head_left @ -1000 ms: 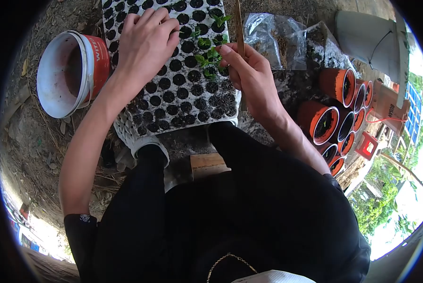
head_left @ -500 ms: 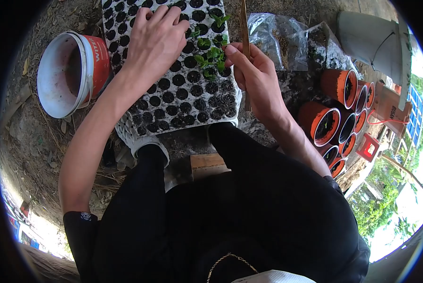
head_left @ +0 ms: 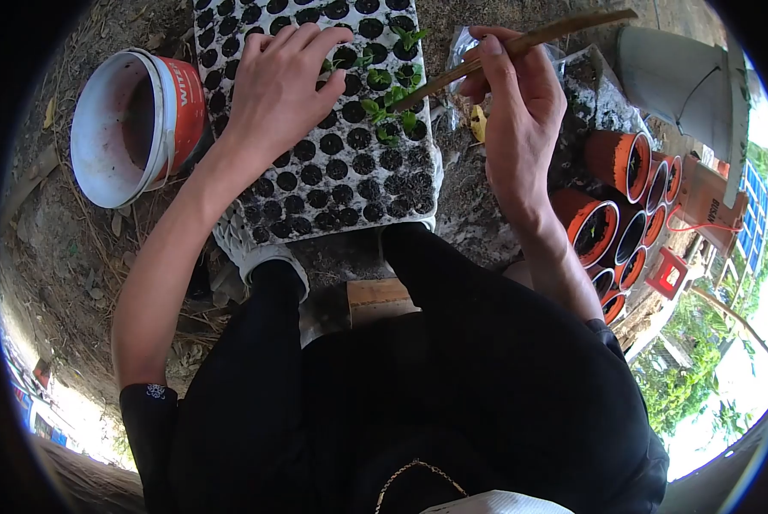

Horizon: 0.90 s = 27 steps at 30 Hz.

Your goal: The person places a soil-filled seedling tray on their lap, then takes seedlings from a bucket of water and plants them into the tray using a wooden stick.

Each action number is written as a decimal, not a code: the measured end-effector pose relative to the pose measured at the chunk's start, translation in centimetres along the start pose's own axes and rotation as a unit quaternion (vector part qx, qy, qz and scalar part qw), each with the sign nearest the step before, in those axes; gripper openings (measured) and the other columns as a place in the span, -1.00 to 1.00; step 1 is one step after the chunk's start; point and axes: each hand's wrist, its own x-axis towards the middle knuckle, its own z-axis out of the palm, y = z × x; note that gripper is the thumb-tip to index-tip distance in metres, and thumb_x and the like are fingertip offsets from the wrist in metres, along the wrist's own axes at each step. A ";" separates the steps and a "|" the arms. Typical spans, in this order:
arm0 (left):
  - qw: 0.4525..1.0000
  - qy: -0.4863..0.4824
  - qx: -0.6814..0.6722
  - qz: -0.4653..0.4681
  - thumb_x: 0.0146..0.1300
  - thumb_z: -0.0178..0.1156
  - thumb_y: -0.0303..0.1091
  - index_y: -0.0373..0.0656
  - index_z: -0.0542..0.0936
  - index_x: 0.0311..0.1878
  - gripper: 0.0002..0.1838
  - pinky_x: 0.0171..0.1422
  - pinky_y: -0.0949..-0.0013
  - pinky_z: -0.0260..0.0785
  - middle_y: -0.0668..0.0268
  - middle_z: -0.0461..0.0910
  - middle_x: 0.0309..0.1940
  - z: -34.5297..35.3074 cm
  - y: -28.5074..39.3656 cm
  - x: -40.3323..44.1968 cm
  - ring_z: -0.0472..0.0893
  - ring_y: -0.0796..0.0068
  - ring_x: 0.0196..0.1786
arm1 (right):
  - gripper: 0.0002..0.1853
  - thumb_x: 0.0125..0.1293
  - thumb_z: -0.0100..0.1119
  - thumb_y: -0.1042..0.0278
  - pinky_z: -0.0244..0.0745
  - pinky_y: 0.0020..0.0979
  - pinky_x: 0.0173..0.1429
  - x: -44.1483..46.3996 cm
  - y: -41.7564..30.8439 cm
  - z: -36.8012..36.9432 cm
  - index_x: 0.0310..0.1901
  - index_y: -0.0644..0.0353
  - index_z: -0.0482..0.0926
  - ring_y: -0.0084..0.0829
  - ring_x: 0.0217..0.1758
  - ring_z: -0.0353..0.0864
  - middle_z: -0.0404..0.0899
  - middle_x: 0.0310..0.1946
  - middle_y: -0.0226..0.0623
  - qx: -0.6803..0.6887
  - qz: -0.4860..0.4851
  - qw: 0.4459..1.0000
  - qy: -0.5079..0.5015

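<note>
A white seedling tray [head_left: 354, 224] with rows of dark, soil-filled cells lies in front of my knees. Several small green seedlings [head_left: 375, 110] grow along its right side. Over the upper left cells rests my left hand [head_left: 283, 81], palm down, with thumb and forefinger apart and nothing visible in it. To the right of the tray, my right hand [head_left: 525, 107] grips a thin wooden stick [head_left: 583, 26] between thumb and fingers. The stick slants down to the left, its lower tip among the seedlings; whether it touches soil I cannot tell.
A white and red bucket [head_left: 183, 107] lies tipped left of the tray. Several orange-brown pots [head_left: 608, 163] with soil are grouped at the right. Beyond them stand a grey container [head_left: 671, 77] and a cardboard box [head_left: 714, 201]. A clear plastic bag [head_left: 461, 43] lies behind my right hand.
The stick has swung from nearly upright to a slant, its tip now over the seedlings. My right hand has moved right and up; my left thumb and forefinger have spread.
</note>
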 end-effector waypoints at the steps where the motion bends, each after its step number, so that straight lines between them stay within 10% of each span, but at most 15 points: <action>1: 1.000 0.004 -0.019 -0.010 0.35 0.35 -0.25 0.09 0.58 0.31 -0.54 0.22 0.19 0.31 0.39 0.65 -0.08 0.0 0.0 -0.1 0.65 0.37 0.05 | -0.78 0.63 0.14 0.35 0.49 -0.55 -0.22 0.3 0.3 -0.4 0.08 0.30 0.66 -0.65 -0.36 0.58 0.64 -0.33 -0.39 0.018 -0.026 0.999 -0.021; 19: 0.978 0.027 -0.201 -0.053 0.34 0.36 -0.47 0.07 0.48 0.42 -0.40 0.21 0.20 0.61 0.27 0.62 -0.02 0.5 0.4 -0.2 0.67 0.30 0.08 | -0.74 0.55 0.19 0.54 0.77 -0.37 0.10 0.4 0.9 2.3 0.15 0.32 0.38 -0.30 -0.02 0.83 0.73 -0.07 0.00 -0.134 -0.182 0.970 -0.087; 27: 0.978 0.032 -0.200 -0.043 0.34 0.34 -0.48 0.08 0.46 0.42 -0.41 0.21 0.16 0.61 0.32 0.55 0.06 0.6 1.1 -0.3 0.66 0.32 0.08 | -0.41 0.57 0.15 0.53 0.77 -0.33 0.04 1.7 0.1 0.8 0.49 0.35 0.11 -0.33 -0.07 0.80 0.73 -0.13 0.06 -0.075 -0.164 0.983 -0.012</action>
